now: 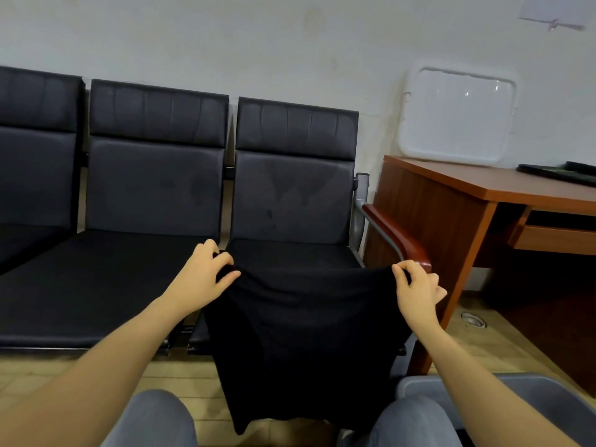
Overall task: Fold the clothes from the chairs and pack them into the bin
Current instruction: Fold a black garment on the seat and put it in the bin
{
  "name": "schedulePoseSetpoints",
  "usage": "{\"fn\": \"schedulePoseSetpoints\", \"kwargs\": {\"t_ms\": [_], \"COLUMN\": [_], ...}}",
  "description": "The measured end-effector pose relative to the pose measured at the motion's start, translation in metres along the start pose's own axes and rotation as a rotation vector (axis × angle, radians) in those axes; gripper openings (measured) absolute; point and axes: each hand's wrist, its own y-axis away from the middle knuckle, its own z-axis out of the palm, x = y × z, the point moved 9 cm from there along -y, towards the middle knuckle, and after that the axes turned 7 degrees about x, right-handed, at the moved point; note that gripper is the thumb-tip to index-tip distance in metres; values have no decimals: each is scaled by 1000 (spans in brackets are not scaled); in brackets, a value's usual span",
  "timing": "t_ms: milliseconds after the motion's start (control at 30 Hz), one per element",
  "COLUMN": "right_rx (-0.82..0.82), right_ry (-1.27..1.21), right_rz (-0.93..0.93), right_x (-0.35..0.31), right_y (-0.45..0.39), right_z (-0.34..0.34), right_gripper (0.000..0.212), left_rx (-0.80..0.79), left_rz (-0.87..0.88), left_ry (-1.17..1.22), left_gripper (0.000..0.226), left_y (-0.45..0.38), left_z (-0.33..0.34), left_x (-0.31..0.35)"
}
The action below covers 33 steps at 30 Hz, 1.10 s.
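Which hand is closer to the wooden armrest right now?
Right. The right hand pinches the black garment just in front of the wooden armrest; the left hand grips its other corner, farther left.

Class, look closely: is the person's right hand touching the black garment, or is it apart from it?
Touching. The head view shows the right hand pinching the black garment at its upper edge.

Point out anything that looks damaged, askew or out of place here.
The wall has chipped, peeling paint beside the white lid leaning on the desk. A torn paper hangs crooked at the top right. The black garment itself looks undamaged.
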Motion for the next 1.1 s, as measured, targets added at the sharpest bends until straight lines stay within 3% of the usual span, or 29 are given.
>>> {"fn": "schedulePoseSetpoints", "kwargs": {"t_ms": [67, 233, 467, 567, 800, 933, 1033, 1100], "right_rx": [-42, -162, -414, -491, -493, -525, -510, -531], "right_ry": [17, 155, 336, 368, 333, 373, 369, 357], "right_rz": [13, -33, -111, -147, -39, -111, -217, -281], "right_x": [5, 14, 38, 52, 101, 114, 104, 96], "right_y": [4, 7, -19, -32, -33, -24, -25, -22], "right_z": [12, 48, 126, 157, 229, 249, 250, 253], "right_gripper": [18, 18, 24, 22, 19, 17, 11, 10], "left_rx": [-24, 100, 12, -48, -178, -273, -244, -249], "left_rz": [13, -191, -333, -318, -271, -152, -121, -218], "left_ry": [-34, -9, -22, 23, 0, -164, -49, 134], "left_gripper": [15, 10, 16, 18, 13, 32, 47, 35], "left_y": [3, 6, -9, -20, -27, -13, -16, -13], "left_z": [15, 38, 108, 140, 219, 239, 240, 243], "left_x": [-3, -22, -66, -82, -114, -124, -114, -109]}}
